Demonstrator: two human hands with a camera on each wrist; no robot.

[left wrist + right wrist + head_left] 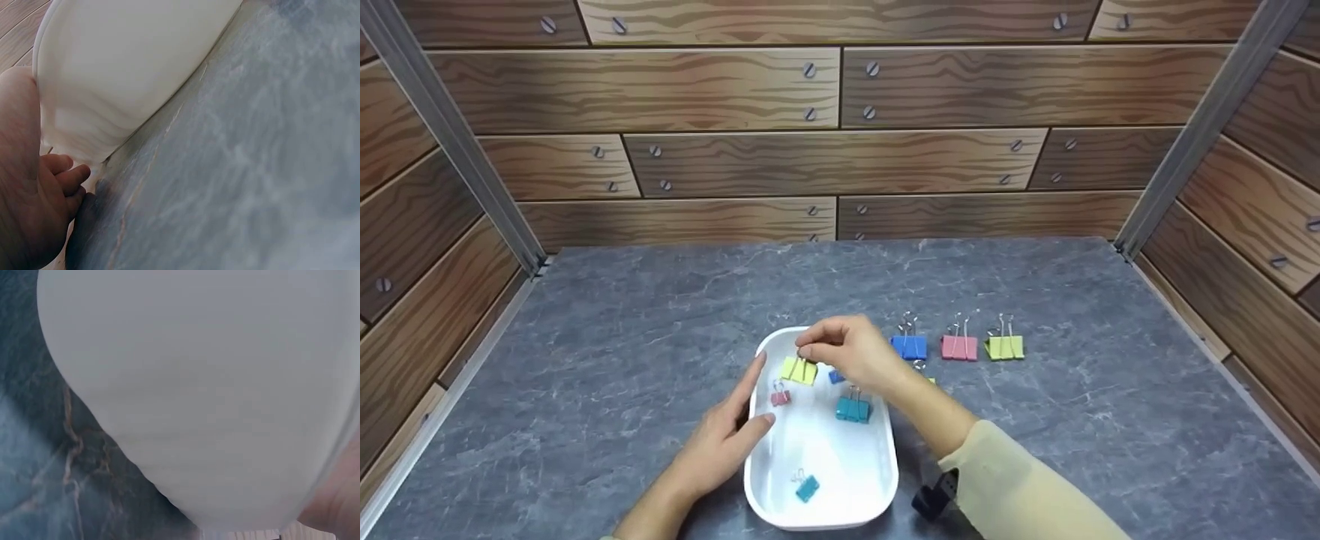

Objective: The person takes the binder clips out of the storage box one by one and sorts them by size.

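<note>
My right hand (pixel 859 356) reaches over the far end of a white tray (pixel 821 517) and pinches the wire handles of a yellow binder clip (pixel 799 371) between thumb and index finger. The left hand (pixel 727 435) rests at the tray's left rim, its index finger straight along the edge and its thumb reaching over it. In the left wrist view, the loosely bent lower fingers (pixel 72 179) lie beside the tray wall. Inside the tray are a small pink clip (pixel 781 398), a teal clip (pixel 853 409), a smaller teal clip (pixel 807 489) and a partly hidden blue clip (pixel 837 377).
Right of the tray, a blue clip (pixel 909 347), a pink clip (pixel 959 348) and a yellow clip (pixel 1005 347) stand in a row on the grey marbled table (pixel 1080 420). Another yellow clip (pixel 931 380) is mostly hidden behind the right wrist. Wood-patterned walls (pixel 840 165) enclose the table.
</note>
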